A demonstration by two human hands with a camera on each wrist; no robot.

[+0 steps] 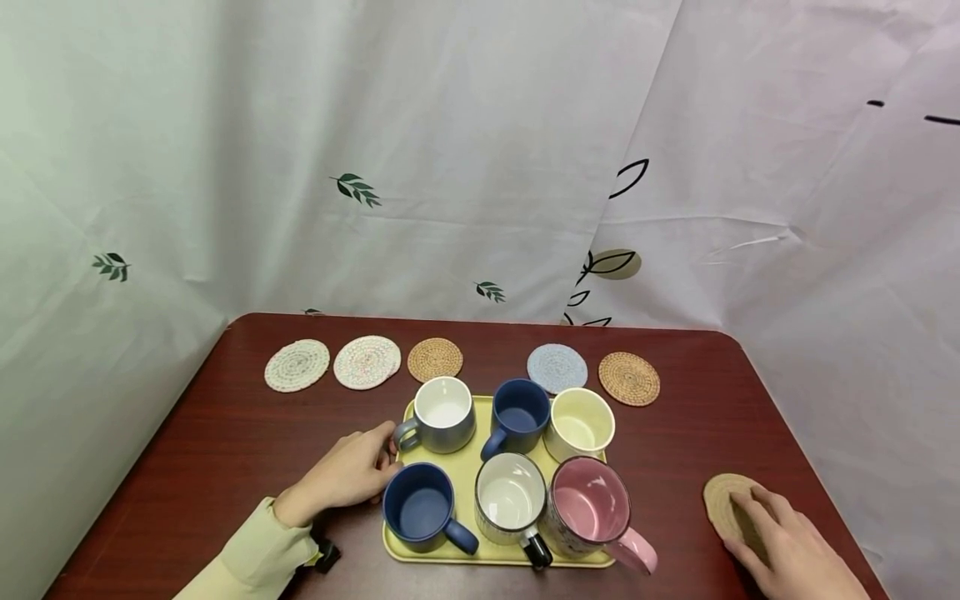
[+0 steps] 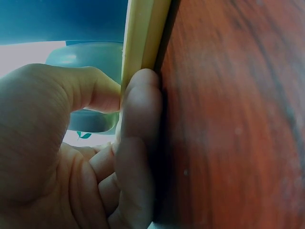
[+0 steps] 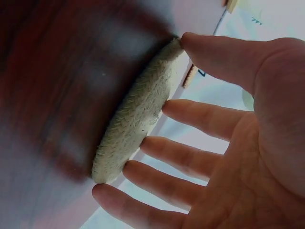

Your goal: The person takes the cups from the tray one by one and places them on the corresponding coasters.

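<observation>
A yellow tray [image 1: 467, 479] lies on the dark red table, bearing several mugs. My left hand [image 1: 345, 471] pinches its left rim, thumb on the upper side and fingers beneath, as the left wrist view shows. Nearest that hand are a grey mug [image 1: 446, 417] and a navy mug [image 1: 420, 508]. Also on the tray are a second navy mug [image 1: 517, 417], a cream mug [image 1: 581, 421], a white mug with a black handle [image 1: 510, 496] and a pink mug [image 1: 592, 504]. At the right, my right hand [image 1: 787, 542] touches a round beige woven coaster [image 3: 138, 114] with spread, nearly straight fingers.
Along the table's far side lie a pale green-white coaster [image 1: 297, 365], a speckled white coaster [image 1: 367, 362], a tan coaster [image 1: 435, 359], a light blue coaster [image 1: 557, 367] and another tan coaster [image 1: 629, 378]. A white patterned curtain [image 1: 450, 167] hangs behind the table.
</observation>
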